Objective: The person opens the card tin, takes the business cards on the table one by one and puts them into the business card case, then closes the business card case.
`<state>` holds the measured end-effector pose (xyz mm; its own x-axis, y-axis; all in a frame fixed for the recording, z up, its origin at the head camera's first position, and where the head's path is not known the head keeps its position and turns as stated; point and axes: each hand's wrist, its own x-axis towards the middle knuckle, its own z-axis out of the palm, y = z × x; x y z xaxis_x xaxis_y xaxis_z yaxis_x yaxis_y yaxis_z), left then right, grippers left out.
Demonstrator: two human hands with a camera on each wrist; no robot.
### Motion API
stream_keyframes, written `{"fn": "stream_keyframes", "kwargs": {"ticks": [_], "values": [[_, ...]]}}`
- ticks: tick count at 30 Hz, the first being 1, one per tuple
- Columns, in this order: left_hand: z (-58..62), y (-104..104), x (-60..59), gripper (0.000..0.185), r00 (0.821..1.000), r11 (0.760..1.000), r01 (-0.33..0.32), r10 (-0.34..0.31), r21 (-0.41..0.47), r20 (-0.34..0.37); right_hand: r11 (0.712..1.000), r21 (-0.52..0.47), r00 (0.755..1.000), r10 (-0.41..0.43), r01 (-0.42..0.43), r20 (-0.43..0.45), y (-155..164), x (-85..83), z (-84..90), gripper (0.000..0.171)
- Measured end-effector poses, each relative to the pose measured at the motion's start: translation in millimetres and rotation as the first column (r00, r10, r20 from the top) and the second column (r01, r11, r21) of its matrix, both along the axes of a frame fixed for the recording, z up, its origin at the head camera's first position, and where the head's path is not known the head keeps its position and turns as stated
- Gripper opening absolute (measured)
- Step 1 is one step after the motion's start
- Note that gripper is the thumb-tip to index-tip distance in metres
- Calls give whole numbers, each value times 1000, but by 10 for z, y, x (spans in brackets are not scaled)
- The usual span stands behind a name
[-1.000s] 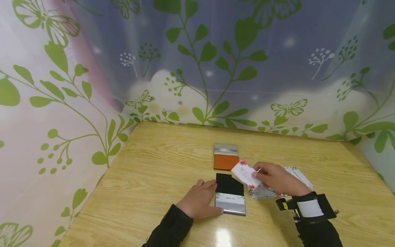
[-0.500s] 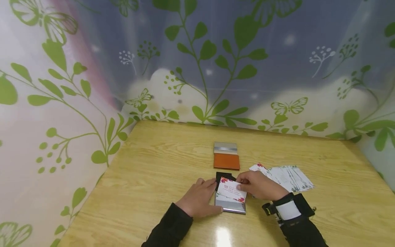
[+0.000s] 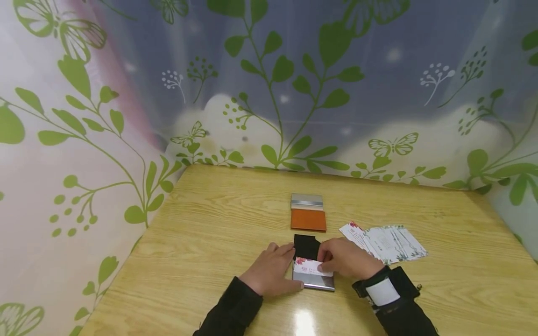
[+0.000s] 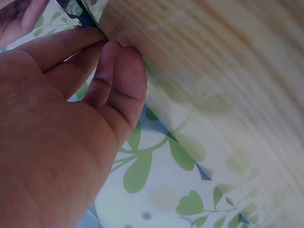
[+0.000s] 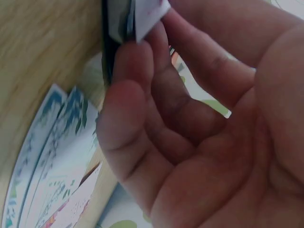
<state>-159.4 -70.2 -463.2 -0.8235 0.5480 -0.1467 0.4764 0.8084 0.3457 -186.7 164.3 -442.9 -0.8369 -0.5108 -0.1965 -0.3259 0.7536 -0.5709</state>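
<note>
A business card holder (image 3: pixel 317 282) lies unfolded on the table in the head view, its black flap (image 3: pixel 304 246) at the far side and its silvery metal part nearest me. My left hand (image 3: pixel 270 271) holds it at the left side, thumb on the near edge and fingers by the flap. With thumb and fingers, my right hand (image 3: pixel 352 258) pinches the right end of a white business card (image 3: pixel 306 266) printed with red flowers. That card lies over the metal part, its lower edge at the silvery band. In the right wrist view, the card's corner (image 5: pixel 147 16) shows at the fingertips.
Behind the holder lies another card holder, with an orange part (image 3: pixel 308 220) and a silver part (image 3: pixel 307 201). Several floral cards (image 3: pixel 391 243) are fanned out to the right. A patterned curtain (image 3: pixel 269 140) borders the wooden table (image 3: pixel 210 224).
My right hand has brought the red-flowered card left from beside the fanned cards onto the holder, then slid it nearer to me. The left hand has stayed in place.
</note>
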Motion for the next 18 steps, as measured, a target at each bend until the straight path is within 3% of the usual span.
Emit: {"fn": "stream_keyframes", "kwargs": {"ticks": [12, 15, 18], "values": [[-21, 0, -6, 85, 1000, 1000, 1, -1, -5, 7, 999, -31, 998, 17, -15, 54, -5, 8, 12, 12], [-28, 3, -7, 85, 1000, 1000, 0, 0, -4, 7, 999, -23, 998, -36, 37, 42, 74, -25, 51, 7], [-32, 7, -6, 85, 1000, 1000, -2, 2, -3, 8, 989, 42, 990, -139, 140, -36, 237, -66, 110, 18]]}}
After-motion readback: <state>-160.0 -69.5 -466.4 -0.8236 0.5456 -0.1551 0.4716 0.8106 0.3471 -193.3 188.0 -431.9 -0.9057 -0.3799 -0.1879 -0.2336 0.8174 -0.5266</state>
